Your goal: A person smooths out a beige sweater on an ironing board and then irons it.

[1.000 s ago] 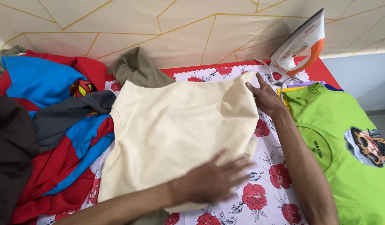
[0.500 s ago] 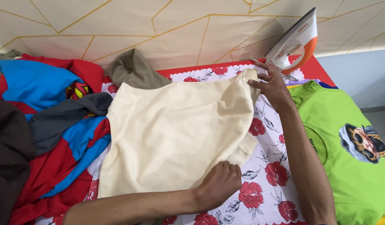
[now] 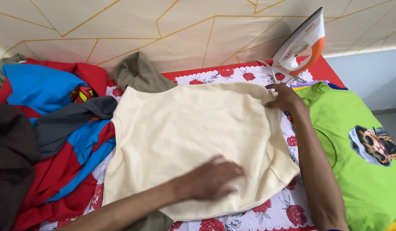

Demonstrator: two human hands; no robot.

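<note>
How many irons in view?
1. The white and orange iron stands upright on its heel at the far right of the floral cover, beyond the right hand. None looks hidden.

Cream garment [image 3: 193,137]: plain pale cream, no print. Cover cloth [image 3: 275,218] beneath it: white with red roses and dark leaves, scalloped white edge, red border [image 3: 322,70] at the far side. Green T-shirt [image 3: 360,171]: lime green, with a skull graphic in black, yellow and grey (small dark lettering at the collar). Clothes pile [image 3: 56,128]: red and blue garments, one with a red-and-yellow emblem; also dark grey, brown and olive pieces. Iron [image 3: 303,45]: white with orange trim. Wall [image 3: 163,25]: cream, crossed by thin gold lines in angular shapes.
</note>
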